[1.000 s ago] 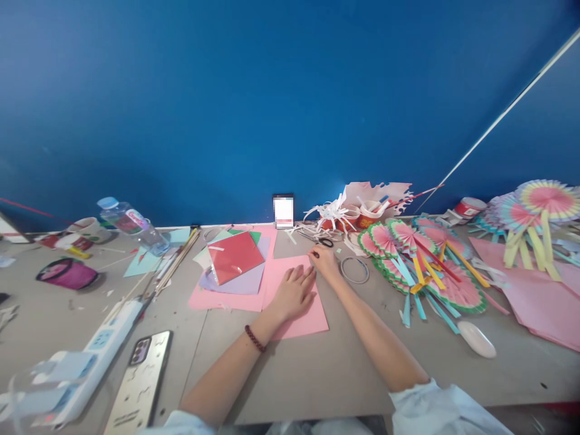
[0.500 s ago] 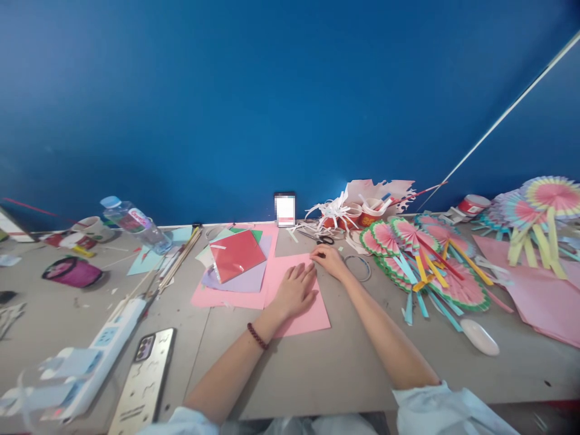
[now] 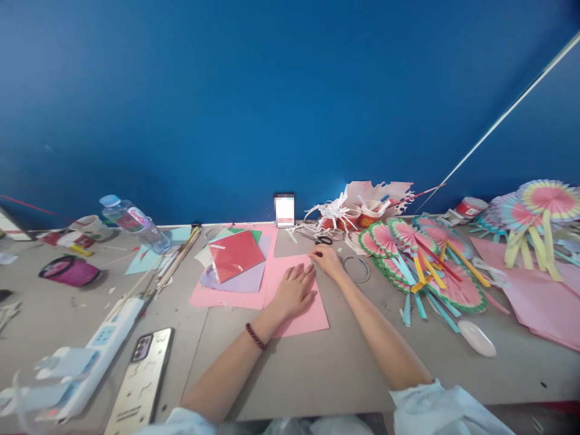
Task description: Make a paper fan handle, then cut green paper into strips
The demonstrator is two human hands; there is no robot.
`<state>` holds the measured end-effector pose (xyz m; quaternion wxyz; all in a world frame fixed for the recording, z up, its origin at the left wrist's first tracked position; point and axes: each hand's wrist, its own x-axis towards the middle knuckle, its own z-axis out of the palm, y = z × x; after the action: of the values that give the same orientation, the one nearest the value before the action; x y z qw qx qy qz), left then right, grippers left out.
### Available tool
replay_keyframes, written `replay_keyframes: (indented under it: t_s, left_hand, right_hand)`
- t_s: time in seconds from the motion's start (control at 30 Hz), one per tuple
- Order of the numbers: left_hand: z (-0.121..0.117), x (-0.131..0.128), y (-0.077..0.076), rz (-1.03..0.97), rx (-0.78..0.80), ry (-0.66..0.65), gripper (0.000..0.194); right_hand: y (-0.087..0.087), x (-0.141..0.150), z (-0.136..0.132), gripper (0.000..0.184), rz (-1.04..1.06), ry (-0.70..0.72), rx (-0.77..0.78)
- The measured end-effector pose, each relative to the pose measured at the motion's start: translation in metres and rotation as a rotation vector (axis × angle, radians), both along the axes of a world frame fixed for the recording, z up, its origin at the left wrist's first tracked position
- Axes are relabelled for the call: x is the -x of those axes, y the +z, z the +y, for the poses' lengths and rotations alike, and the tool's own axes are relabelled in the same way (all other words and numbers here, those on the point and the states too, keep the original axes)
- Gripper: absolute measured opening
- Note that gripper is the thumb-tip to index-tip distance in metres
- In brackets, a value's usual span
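Note:
My left hand (image 3: 296, 291) lies flat with its fingers stretched out on a sheet of pink paper (image 3: 309, 320) in the middle of the table. At the sheet's top right corner, the fingertips of my right hand (image 3: 327, 260) pinch the paper's edge. To the left, a red paper pack (image 3: 238, 254) in a clear sleeve rests on purple paper (image 3: 235, 283) and a larger pink sheet (image 3: 199, 298). Black-handled scissors (image 3: 323, 240) lie just beyond my right hand, and a roll of tape (image 3: 356, 269) is right of my wrist.
Folded paper fans (image 3: 419, 254) with ribbons spread to the right, near a white mouse (image 3: 476, 338). On the left are a power strip (image 3: 97, 344), a phone (image 3: 142, 377), a water bottle (image 3: 136, 225) and wooden sticks (image 3: 180, 257). A small screen (image 3: 285, 209) leans against the blue wall.
Both hands stay in nearly the same place on the pink paper. The whole view has shifted very slightly.

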<state>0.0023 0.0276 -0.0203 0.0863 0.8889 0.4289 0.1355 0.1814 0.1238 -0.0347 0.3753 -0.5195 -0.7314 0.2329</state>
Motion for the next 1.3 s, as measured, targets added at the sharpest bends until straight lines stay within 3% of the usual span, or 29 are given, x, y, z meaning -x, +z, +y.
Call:
replay_keyframes:
  t_s: [0.27,0.47,0.6,0.7,0.83,1.1,1.3]
  left_hand:
    - [0.003,0.001,0.0,-0.023,0.013,0.01,0.059]
    - [0.014,0.004,0.002,-0.041,0.101,0.063,0.079]
    - [0.015,0.004,0.004,-0.035,0.108,0.09,0.081]
    - [0.019,0.006,0.008,-0.05,0.115,0.086,0.073]
    - [0.034,0.007,0.009,-0.111,0.087,0.111,0.044]
    - [0.045,-0.008,-0.013,-0.061,-0.043,0.251,0.044]
    - [0.043,-0.01,-0.021,-0.083,-0.088,0.252,0.042]
  right_hand:
    - [-0.005,0.008,0.0,0.016,-0.055,-0.102,-0.014]
    - [-0.004,0.01,-0.004,0.014,-0.08,-0.115,-0.019]
    - [-0.004,0.008,-0.006,0.014,-0.081,-0.118,-0.033]
    - [-0.005,0.005,-0.007,0.016,-0.084,-0.103,-0.05]
    - [-0.007,0.002,-0.007,0.016,-0.133,-0.042,-0.091]
    - [-0.005,0.003,-0.01,0.016,-0.299,-0.023,-0.126]
    - [0.003,0.004,-0.017,0.016,-0.366,-0.023,-0.105]
